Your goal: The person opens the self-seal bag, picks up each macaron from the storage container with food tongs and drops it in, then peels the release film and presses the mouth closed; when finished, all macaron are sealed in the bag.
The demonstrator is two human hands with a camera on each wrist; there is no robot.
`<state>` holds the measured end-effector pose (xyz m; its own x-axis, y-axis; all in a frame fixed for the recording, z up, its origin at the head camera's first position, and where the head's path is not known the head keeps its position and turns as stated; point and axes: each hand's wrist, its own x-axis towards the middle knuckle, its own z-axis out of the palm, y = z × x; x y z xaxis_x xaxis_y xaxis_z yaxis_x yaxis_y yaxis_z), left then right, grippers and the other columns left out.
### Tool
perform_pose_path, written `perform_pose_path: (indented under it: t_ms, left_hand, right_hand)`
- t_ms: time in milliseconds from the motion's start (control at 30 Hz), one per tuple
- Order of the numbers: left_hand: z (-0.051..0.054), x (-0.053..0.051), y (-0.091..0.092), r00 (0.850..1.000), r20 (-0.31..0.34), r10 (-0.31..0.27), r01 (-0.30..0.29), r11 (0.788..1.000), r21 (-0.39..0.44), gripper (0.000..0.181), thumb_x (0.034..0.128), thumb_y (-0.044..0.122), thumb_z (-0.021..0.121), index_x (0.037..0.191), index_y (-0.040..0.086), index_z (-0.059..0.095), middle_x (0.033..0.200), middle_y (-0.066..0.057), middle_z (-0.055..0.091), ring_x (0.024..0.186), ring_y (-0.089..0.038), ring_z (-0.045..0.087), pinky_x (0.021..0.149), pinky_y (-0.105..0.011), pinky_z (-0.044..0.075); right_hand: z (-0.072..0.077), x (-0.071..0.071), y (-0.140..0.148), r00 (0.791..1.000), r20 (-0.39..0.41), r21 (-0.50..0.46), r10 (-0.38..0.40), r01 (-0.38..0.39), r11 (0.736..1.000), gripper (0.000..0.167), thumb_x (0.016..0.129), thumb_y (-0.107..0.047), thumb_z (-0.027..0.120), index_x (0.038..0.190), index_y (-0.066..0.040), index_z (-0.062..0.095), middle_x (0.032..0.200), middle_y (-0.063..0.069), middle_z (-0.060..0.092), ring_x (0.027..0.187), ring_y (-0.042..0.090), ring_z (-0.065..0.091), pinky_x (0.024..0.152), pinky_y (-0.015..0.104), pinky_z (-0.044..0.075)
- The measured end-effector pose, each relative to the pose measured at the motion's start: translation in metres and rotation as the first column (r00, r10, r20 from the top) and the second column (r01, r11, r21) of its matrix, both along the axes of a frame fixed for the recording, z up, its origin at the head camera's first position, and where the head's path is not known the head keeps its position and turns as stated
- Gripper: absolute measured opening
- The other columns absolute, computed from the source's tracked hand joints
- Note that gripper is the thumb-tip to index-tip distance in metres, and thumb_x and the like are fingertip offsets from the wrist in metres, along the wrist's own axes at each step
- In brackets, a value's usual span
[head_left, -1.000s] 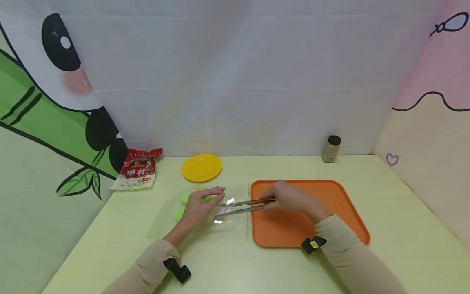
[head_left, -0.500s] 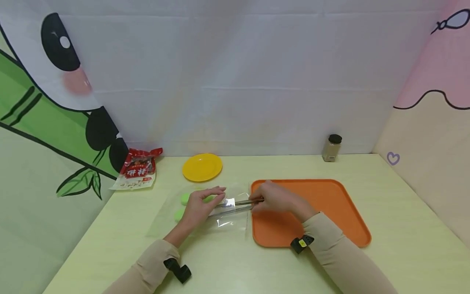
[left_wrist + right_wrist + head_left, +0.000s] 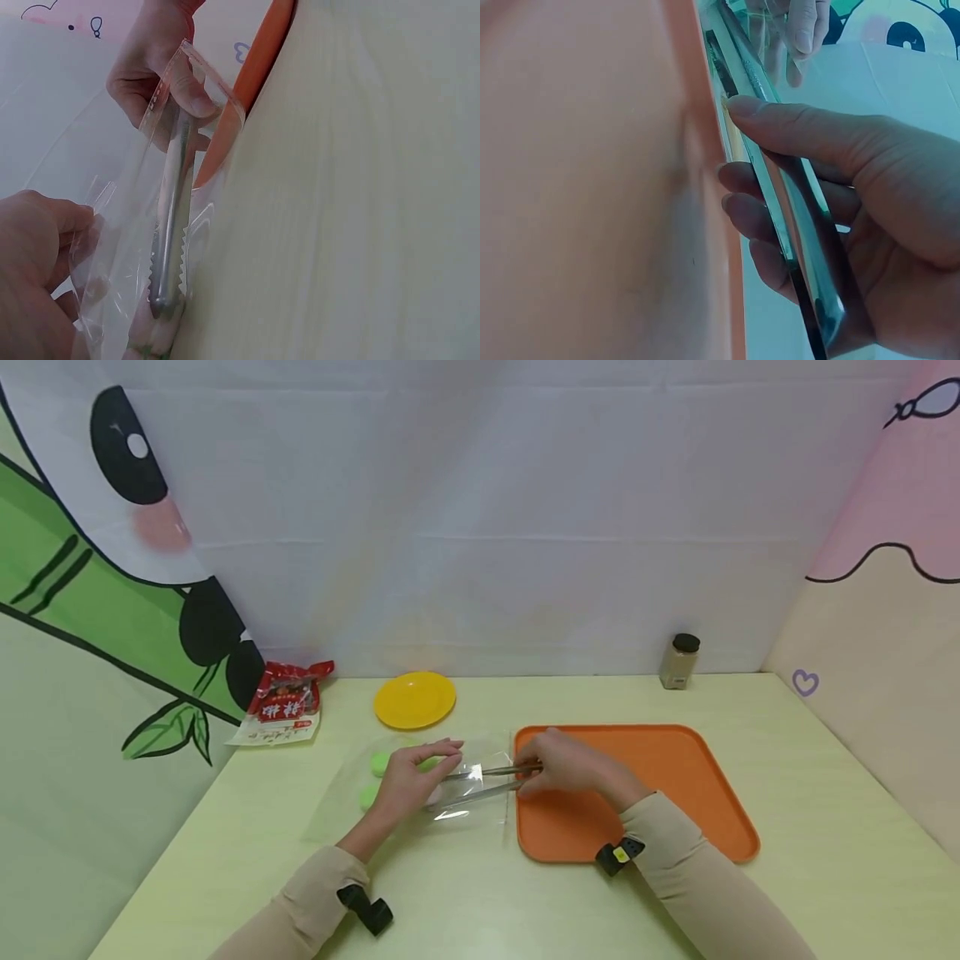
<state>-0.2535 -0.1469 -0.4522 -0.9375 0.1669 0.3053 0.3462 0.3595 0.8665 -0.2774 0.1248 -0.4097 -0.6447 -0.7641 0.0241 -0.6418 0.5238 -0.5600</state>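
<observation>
My left hand (image 3: 405,783) pinches the edge of a clear plastic bag (image 3: 480,821) lying on the table. Metal tongs (image 3: 174,217) are gripped in my right hand (image 3: 573,766), above the left edge of the orange tray (image 3: 660,764). Their serrated ends reach inside the bag, arms somewhat apart. At those ends the left wrist view shows a pale pinkish piece with green on it (image 3: 154,334); whether the tongs hold it I cannot tell. Light green round pieces (image 3: 369,796) show through the bag beside my left hand, partly hidden by it.
Behind the bag lies a yellow plate (image 3: 415,700). A red and white food packet (image 3: 283,703) is at the back left against the wall. Toward the back right stands a small jar with a black lid (image 3: 679,662).
My right hand has moved left, pushing the tongs deeper into the bag. Over the last half second the tongs' arms have spread a little. The left hand keeps its place.
</observation>
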Motion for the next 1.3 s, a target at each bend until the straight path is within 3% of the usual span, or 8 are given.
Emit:
perform_pose_path:
  t_ms: [267, 1067, 1300]
  left_hand:
    - [-0.001, 0.0, 0.0, 1.0, 0.008, -0.005, 0.005, 1.0, 0.012, 0.024, 0.092, 0.021, 0.075, 0.106, 0.002, 0.077, 0.115, -0.001, 0.073, 0.125, -0.022, 0.06, 0.109, -0.042, 0.041]
    - [-0.001, 0.002, 0.0, 1.0, 0.004, -0.004, 0.003, 1.0, 0.015, 0.025, 0.092, 0.021, 0.075, 0.107, 0.002, 0.077, 0.116, -0.002, 0.073, 0.125, -0.023, 0.059, 0.11, -0.044, 0.04]
    - [0.001, 0.002, -0.001, 1.0, 0.009, -0.007, 0.007, 1.0, 0.017, 0.025, 0.0922, 0.022, 0.074, 0.108, 0.003, 0.077, 0.116, 0.0, 0.073, 0.125, -0.022, 0.059, 0.111, -0.044, 0.04]
  right_hand:
    - [0.0, -0.002, 0.003, 1.0, 0.015, -0.003, -0.004, 0.004, 1.0, 0.008, 0.089, -0.016, 0.078, 0.097, -0.013, 0.077, 0.081, -0.007, 0.067, 0.068, 0.009, 0.055, 0.062, 0.024, 0.049]
    - [0.004, 0.001, 0.003, 1.0, 0.008, 0.015, -0.01, 0.01, 1.0, 0.005, 0.09, -0.015, 0.077, 0.094, -0.014, 0.075, 0.081, -0.005, 0.066, 0.069, 0.011, 0.054, 0.062, 0.024, 0.047]
    - [0.012, 0.005, 0.024, 0.998, 0.013, 0.013, -0.057, 0.056, 0.998, 0.011, 0.088, -0.018, 0.079, 0.099, -0.017, 0.076, 0.084, -0.009, 0.069, 0.069, 0.011, 0.056, 0.063, 0.027, 0.048]
